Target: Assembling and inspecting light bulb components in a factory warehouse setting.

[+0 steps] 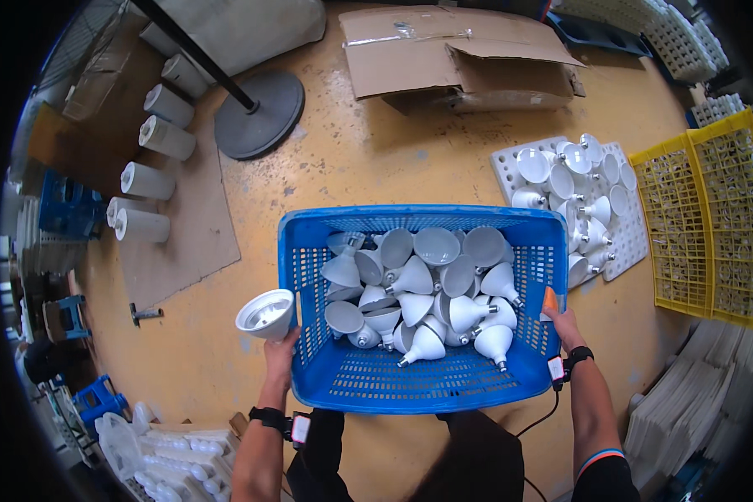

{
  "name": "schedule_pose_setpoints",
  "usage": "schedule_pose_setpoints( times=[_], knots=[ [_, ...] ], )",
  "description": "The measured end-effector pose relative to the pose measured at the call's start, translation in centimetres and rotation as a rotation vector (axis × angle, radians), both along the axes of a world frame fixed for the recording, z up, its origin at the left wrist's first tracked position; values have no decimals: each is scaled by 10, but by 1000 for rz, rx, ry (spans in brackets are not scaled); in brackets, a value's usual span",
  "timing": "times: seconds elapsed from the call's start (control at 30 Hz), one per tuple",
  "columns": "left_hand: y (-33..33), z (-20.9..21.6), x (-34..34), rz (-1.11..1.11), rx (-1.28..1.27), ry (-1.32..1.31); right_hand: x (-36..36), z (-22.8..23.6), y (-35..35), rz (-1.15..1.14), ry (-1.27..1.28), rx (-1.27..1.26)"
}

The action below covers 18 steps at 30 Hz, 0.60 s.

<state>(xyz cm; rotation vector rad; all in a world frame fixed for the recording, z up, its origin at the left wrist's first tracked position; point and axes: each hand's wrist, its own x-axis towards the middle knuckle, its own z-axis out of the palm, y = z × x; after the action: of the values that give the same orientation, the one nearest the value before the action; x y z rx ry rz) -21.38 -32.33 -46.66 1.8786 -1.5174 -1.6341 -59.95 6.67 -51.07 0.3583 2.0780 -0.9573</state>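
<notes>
A blue plastic basket (427, 399) with slotted walls is in front of me, holding many white reflector bulbs (416, 280) heaped at different angles. Just outside its left wall, my left hand (282, 358) is closed around the base of a white reflector lamp (267, 315), whose wide mouth tilts upward. That hand is close against the basket's side; its fingertips are partly hidden. At the right end, my right hand (566, 328) grips the basket's wall, its inner fingers hidden. Something orange (550, 299) shows at the fingertips there.
More bulbs lie on a white perforated tray (632, 243) at right, beside yellow crates (701, 226). Flattened cardboard (410, 67) lies beyond the basket. A round black stand base (259, 117) and white cylinders (146, 180) occupy the far left. White sheets (678, 410) are stacked near right.
</notes>
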Motion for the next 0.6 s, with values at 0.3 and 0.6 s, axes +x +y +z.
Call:
schedule_pose_setpoints(
  times=[0.3, 0.6],
  knots=[
    [-23, 61, 72, 248, 38, 298, 23, 106, -44, 253, 144, -107],
    [58, 283, 266, 552, -333, 556, 118, 365, -141, 580, 180, -296]
  ],
)
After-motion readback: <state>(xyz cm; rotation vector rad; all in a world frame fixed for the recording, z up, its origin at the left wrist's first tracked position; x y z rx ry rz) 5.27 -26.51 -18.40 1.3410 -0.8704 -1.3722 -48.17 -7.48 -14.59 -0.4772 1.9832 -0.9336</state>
